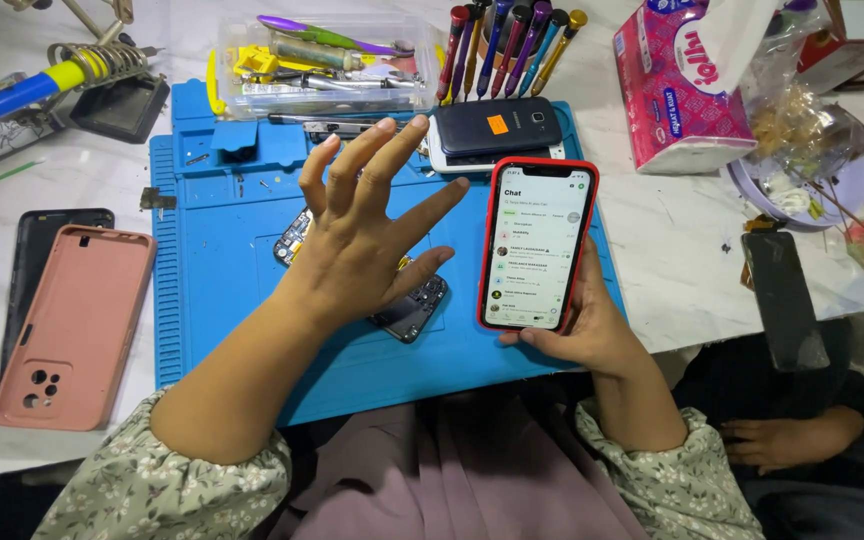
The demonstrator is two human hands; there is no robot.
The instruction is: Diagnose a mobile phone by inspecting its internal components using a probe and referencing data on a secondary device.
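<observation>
Gripping a smartphone in a red bumper case point(537, 245), the right hand point(592, 335) wraps around its lower edge and back, holding it upright over the right part of the blue silicone repair mat point(222, 250); the lit screen shows a white list. The left hand point(362, 235) hovers just beside it with all fingers spread wide, palm down, pinching nothing. Beneath that hand lies an opened dark phone body with exposed circuit parts point(412, 310), which the palm and wrist largely hide, so its full outline cannot be told. Beyond the fingertips, a dark blue phone with a small orange sticker point(497, 127) sits stacked on what seems to be a white phone at the mat's far edge. Behind it stands a row of precision screwdrivers with red, purple and yellow handles point(507, 40), beside a clear plastic tray of small tools point(322, 65). Left of the mat, on the white marble tabletop point(682, 240), a pink phone case point(77, 325) overlaps a black phone back cover point(47, 225). A blue and yellow soldering iron in a coil stand point(47, 80) rests at the far left corner. To the right are a pink packet of tissues point(677, 85), a black glass screen panel point(785, 300) near the table edge, and another person's hand point(787, 440) lower down.
</observation>
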